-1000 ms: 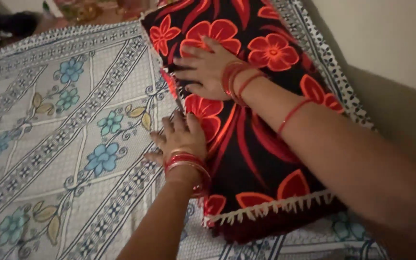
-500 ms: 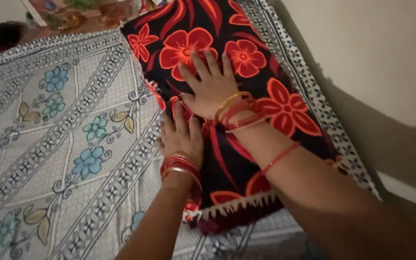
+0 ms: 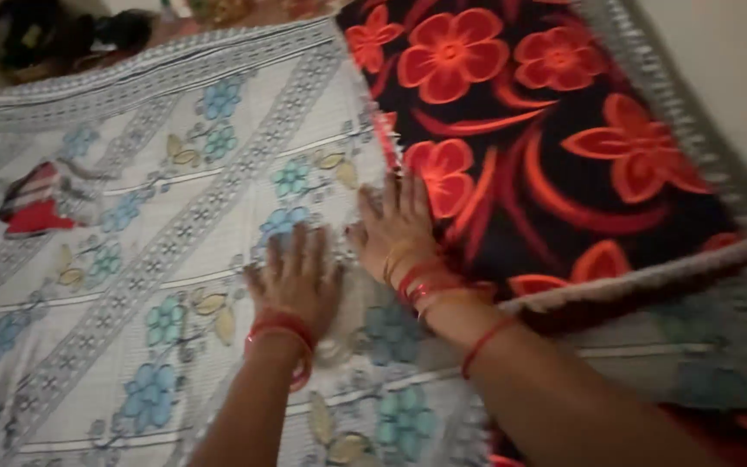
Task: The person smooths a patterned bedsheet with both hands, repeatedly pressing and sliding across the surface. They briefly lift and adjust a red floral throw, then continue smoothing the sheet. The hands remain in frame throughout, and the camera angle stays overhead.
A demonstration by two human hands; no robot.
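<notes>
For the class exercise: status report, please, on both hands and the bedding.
Left hand flat, open on patterned sheet. Right hand flat at edge of black-and-red floral pillow. Red cloth lying far left, apart.

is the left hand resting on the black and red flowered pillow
No, the left hand lies flat on the pale blue-flowered sheet, beside the pillow.

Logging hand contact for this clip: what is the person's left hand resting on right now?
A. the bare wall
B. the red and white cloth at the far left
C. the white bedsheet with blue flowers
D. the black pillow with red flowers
C: the left hand lies flat, fingers spread, on the white bedsheet, beside the pillow, whose edge only the right hand touches.
</notes>
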